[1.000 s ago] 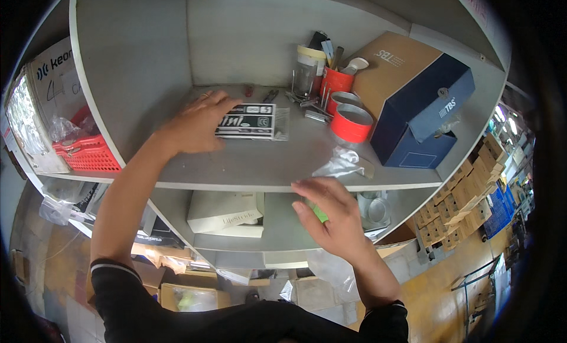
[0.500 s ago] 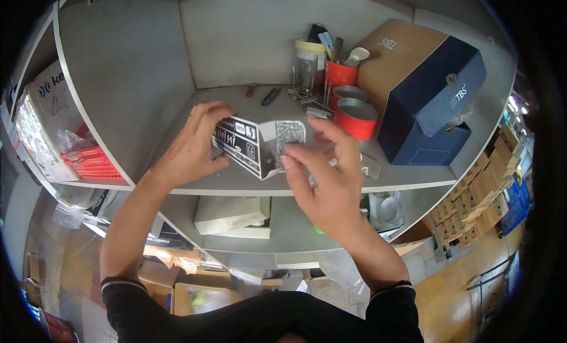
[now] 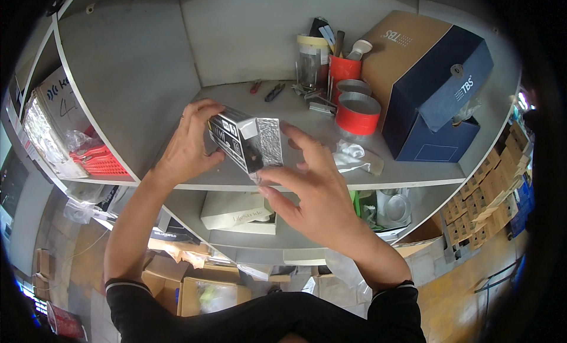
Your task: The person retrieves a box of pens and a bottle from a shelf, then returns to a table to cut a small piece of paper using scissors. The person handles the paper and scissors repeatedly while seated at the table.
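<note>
Here's the black-and-white box [image 3: 227, 136], up in front of the person and tilted above the shelf [image 3: 407, 173], its open end turned to the right! The left hand [image 3: 183, 145] has it, fingers bent over the far top edge, thumb low at the near left side, so that grip is on the box. And at the open end, there's the right hand [image 3: 322, 192], fingers part-spread and curved: one reaches along the right edge of the crinkled silvery panel [image 3: 269, 142], the others sit by its lower corner. Whether they pinch anything there, I cannot tell. A pale flap [image 3: 249, 128] sticks out at the top of that end.

Look farther back on the shelf: a small red tool [image 3: 255, 86] and a dark tool [image 3: 275, 92] lie side by side. Right of them stands a clear jar [image 3: 308, 65] with a yellow rim, then a red cup [image 3: 344, 68] full of utensils, with a red round tin [image 3: 358, 120] nearer. At the far right, a big brown-and-blue carton [image 3: 437, 101]; before it, a crumpled white wrapper [image 3: 350, 154]. Over on the left, a red basket [image 3: 97, 160], and below, a cream box [image 3: 236, 210] on the lower shelf!
</note>
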The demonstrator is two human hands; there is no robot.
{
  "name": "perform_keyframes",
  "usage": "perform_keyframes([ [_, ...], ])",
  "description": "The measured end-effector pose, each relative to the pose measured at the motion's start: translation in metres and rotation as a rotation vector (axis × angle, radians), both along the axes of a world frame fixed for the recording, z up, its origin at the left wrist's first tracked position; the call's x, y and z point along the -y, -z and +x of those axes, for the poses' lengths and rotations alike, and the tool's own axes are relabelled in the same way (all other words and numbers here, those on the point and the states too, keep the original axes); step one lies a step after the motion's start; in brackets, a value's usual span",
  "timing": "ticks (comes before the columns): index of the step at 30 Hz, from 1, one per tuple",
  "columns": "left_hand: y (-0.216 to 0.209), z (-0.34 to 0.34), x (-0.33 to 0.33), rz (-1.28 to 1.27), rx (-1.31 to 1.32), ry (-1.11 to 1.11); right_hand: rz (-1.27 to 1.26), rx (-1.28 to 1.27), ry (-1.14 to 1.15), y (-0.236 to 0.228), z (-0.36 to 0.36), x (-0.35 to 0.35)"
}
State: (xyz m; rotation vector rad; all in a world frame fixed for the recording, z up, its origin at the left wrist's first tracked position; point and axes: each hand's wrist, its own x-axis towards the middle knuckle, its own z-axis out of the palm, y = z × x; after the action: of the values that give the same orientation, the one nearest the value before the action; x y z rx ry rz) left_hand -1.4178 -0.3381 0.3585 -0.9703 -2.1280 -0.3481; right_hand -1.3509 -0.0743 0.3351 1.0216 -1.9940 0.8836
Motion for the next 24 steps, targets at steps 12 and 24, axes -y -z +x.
perform_keyframes([
  [12,0.009,0.008,-0.003,0.032,0.012,-0.007,-0.052,0.044,0.055,-0.004,0.006,0.004],
  [24,0.012,0.019,-0.013,0.113,0.049,-0.113,-0.04,0.017,-0.022,-0.007,-0.012,0.004],
])
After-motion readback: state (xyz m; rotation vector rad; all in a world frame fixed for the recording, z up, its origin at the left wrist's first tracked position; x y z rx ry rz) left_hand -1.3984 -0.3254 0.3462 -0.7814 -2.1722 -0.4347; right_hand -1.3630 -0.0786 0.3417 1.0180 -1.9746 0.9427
